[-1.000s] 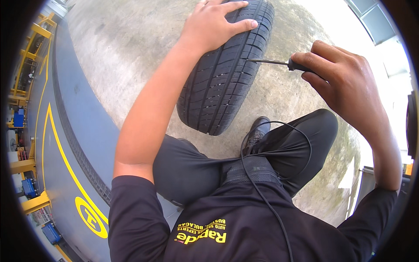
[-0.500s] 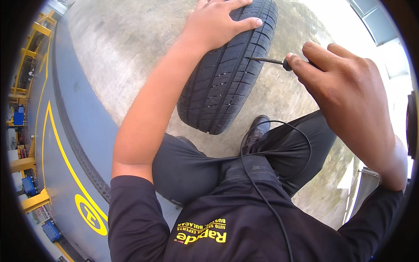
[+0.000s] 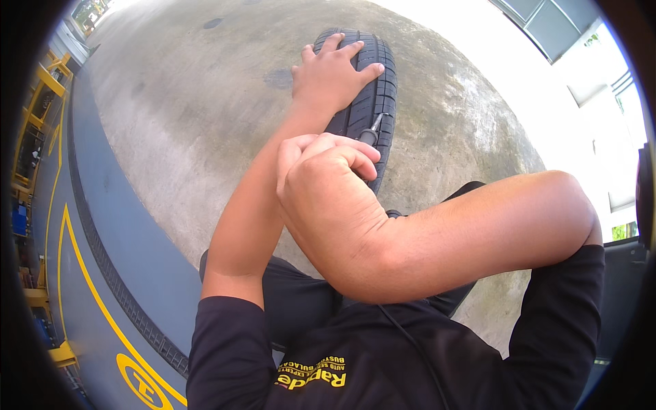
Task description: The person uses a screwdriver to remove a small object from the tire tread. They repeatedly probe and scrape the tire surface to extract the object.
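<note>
A black tyre (image 3: 387, 92) stands on its tread in front of me, its grooved face toward me. Spread over the upper left of the tread lies my left hand (image 3: 326, 78), fingers apart. My right hand (image 3: 331, 184) is curled around the handle of a screwdriver (image 3: 370, 136), its wrist sharply bent and my forearm crossing from the right. The tool's shaft points up and away, its tip at the right-hand part of the tread; whether it is in a groove I cannot tell. My right hand hides most of the handle and the lower tyre.
Stained concrete floor (image 3: 205, 116) surrounds the tyre. On the left runs a grey-blue floor strip (image 3: 130, 225) with yellow lines and a dark grating (image 3: 116, 287). Yellow metal frames (image 3: 48, 82) stand at the far left. A thin black cable (image 3: 410, 342) hangs down my shirt.
My right hand has swung from the tyre's right side to in front of it, turning the screwdriver to point away from me. The tyre and my left hand appear farther off and more upright.
</note>
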### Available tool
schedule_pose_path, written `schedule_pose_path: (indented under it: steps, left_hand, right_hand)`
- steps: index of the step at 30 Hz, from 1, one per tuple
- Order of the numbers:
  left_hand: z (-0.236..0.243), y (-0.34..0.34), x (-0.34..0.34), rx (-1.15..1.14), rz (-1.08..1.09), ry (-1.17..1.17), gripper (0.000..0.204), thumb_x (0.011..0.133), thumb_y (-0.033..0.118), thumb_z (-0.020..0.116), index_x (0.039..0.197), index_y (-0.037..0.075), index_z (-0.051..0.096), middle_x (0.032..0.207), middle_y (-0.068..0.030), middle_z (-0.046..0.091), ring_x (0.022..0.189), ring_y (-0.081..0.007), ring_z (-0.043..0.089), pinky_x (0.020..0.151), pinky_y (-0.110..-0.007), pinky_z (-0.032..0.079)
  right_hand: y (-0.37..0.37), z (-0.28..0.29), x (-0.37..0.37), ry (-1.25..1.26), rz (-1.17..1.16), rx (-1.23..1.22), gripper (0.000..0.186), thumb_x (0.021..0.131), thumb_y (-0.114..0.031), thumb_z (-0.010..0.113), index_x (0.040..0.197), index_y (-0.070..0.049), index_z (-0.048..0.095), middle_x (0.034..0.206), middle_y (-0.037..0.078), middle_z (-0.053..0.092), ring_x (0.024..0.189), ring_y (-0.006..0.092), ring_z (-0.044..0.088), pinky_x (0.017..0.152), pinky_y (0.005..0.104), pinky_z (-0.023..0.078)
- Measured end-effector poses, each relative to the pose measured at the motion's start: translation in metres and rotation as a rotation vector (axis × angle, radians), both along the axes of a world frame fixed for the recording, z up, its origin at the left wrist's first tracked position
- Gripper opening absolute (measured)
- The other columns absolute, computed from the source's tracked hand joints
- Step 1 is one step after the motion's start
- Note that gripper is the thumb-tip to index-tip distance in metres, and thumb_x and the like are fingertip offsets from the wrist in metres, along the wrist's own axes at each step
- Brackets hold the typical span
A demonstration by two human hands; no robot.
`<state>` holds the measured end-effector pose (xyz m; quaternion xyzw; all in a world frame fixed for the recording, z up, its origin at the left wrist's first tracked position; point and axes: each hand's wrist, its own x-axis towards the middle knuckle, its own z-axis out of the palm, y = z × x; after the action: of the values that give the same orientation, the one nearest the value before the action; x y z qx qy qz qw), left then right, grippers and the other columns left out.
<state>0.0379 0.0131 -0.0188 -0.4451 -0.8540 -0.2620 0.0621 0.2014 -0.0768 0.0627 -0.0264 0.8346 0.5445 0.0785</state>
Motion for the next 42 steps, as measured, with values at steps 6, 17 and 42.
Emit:
schedule_pose_path:
  steps: [6, 17, 42]
  left_hand:
    - [-0.009, -0.015, -0.017, 0.045, 0.071, -0.009, 0.071, 0.091, 0.074, 0.062, 0.147, 0.032, 0.063, 0.163, 0.0001, 0.047, 0.150, -0.0341, 0.041, 0.117, -0.055, 0.044]
    - [-0.025, -0.026, -0.028, 0.135, -0.041, 0.061, 0.070, 0.089, 0.070, 0.068, 0.145, 0.029, 0.065, 0.162, -0.0049, 0.048, 0.147, -0.0412, 0.041, 0.116, -0.059, 0.041]
    - [-0.007, -0.028, -0.021, 0.141, -0.089, 0.023, 0.071, 0.090, 0.067, 0.069, 0.143, 0.020, 0.067, 0.159, -0.0125, 0.050, 0.145, -0.0397, 0.044, 0.118, -0.051, 0.040]
  right_hand:
    - [0.039, 0.012, -0.005, 0.219, 0.248, -0.995, 0.019, 0.079, -0.017, 0.074, 0.088, -0.002, 0.068, 0.082, 0.012, 0.064, 0.066, 0.0231, 0.061, 0.050, 0.0324, 0.041]
    - [0.122, -0.054, -0.001, 0.632, 0.276, -1.480, 0.024, 0.085, -0.014, 0.078, 0.103, -0.005, 0.064, 0.099, 0.014, 0.068, 0.086, 0.0367, 0.072, 0.071, 0.0447, 0.058]
    - [0.058, -0.078, 0.009, 0.845, 1.201, -1.988, 0.034, 0.075, -0.006, 0.078, 0.064, -0.011, 0.046, 0.064, 0.001, 0.039, 0.049, 0.0172, 0.039, 0.045, 0.0330, 0.026]
